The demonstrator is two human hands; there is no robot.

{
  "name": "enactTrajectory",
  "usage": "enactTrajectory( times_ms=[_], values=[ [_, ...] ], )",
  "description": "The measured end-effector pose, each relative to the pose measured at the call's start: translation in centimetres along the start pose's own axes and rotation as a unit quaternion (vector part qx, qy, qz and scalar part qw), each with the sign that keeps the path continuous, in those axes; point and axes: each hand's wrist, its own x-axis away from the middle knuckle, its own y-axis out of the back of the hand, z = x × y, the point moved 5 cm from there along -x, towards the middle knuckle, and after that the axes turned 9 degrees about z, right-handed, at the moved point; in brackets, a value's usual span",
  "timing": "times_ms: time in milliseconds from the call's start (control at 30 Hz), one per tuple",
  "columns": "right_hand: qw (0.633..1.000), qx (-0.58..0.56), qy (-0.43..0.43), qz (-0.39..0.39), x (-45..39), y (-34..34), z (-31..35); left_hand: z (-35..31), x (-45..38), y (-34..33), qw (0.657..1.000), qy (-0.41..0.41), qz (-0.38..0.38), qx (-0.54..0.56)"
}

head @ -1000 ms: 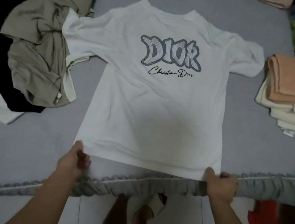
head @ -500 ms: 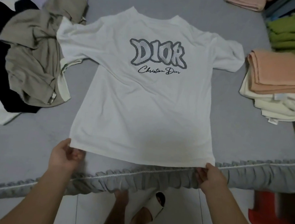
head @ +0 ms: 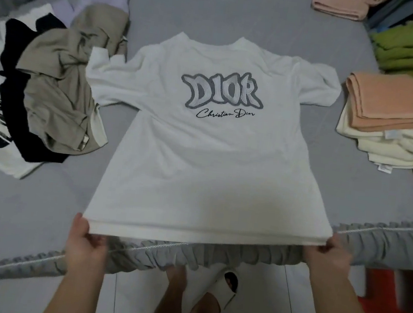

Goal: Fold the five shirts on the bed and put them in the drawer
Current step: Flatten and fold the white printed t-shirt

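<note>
Pinching the hem corners of the white shirt, the left hand and right hand each hold one end of its near edge, thumbs on top and fingers curled under the cloth. The shirt lies print-up on the bed, long axis running straight away from the hands toward the collar. Left of the shirt sits a pile of unfolded shirts; right of it, folded towels. Both hands stand equally near.
</note>
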Motion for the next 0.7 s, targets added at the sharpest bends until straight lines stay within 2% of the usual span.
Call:
enactTrajectory(
  times_ms=[67, 100, 167, 233, 300, 367, 400, 433, 567, 633, 700],
  values=[
    [0.999, 0.024, -0.023, -0.030, -1.3, 1.8, -0.6, 2.7, -0.2, 2.9, 0.992, 0.084, -0.079, -0.057],
    [0.997, 0.050, -0.033, -0.053, -2.1, 2.9, -0.6, 3.5, -0.4, 4.1, 0.981, 0.117, -0.096, -0.120],
    [0.984, 0.148, -0.070, -0.073, -3.3, 4.3, -0.5, 4.4, -1.8, 6.6, 0.938, 0.161, -0.102, -0.288],
    [0.949, 0.298, -0.060, -0.081, -4.3, 5.3, -0.1, 4.5, -2.6, 7.7, 0.889, 0.178, -0.072, -0.416],
    [0.889, 0.451, -0.029, -0.078, -5.1, 5.7, 0.2, 3.7, -2.4, 7.1, 0.813, 0.155, -0.063, -0.558],
    [0.818, 0.571, 0.012, -0.067, -4.9, 5.4, 0.6, 2.9, -2.2, 5.4, 0.708, 0.132, -0.064, -0.691],
    [0.786, 0.614, 0.026, -0.067, -4.7, 5.1, 0.8, 2.6, -2.0, 4.4, 0.680, 0.115, -0.063, -0.722],
    [0.758, 0.649, 0.036, -0.057, -4.6, 4.6, 0.9, 2.3, -1.8, 3.4, 0.665, 0.098, -0.059, -0.738],
    [0.696, 0.714, 0.066, -0.034, -4.1, 1.2, 1.1, 1.4, -2.0, -0.9, 0.661, -0.007, -0.046, -0.749],
    [0.653, 0.746, 0.123, -0.038, -3.7, -1.6, 1.3, 1.4, -2.5, -3.8, 0.648, -0.047, -0.028, -0.760],
    [0.595, 0.781, 0.189, -0.011, -3.3, -5.0, 1.0, 1.6, -3.4, -6.5, 0.632, -0.078, -0.002, -0.771]
  ],
)
